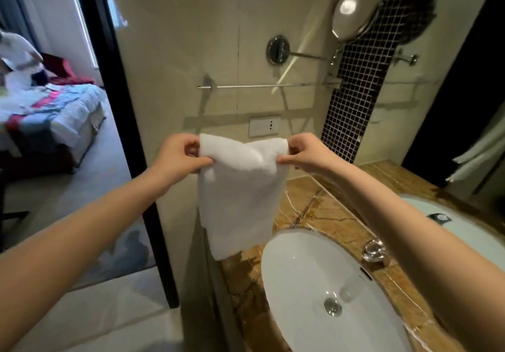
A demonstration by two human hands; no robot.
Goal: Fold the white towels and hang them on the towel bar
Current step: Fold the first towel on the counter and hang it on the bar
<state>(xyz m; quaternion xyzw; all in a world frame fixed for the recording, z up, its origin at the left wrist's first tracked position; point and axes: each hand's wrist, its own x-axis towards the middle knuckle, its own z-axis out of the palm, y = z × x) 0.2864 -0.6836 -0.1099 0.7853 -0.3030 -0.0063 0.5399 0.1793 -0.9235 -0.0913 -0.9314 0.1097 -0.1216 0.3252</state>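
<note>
- Well, the left hand (179,154) and the right hand (302,152) each pinch an upper corner of one white towel (240,204), thumbs on the near side and fingers curled behind.
- Held by its top edge, the towel hangs flat and straight, probably so it can be squared up or doubled over before hanging (the top edge already rolls over a little).
- It hangs in the air just in front of the wall, below the towel bar (273,86) and apart from it, with its lower end over the counter (308,206) beside the sink (300,275).
- Count: two hands, one towel in them, one bar with nothing on it, one sink.
- More white cloth (475,157) shows at the far right; I cannot tell whether it is a second towel.
</note>
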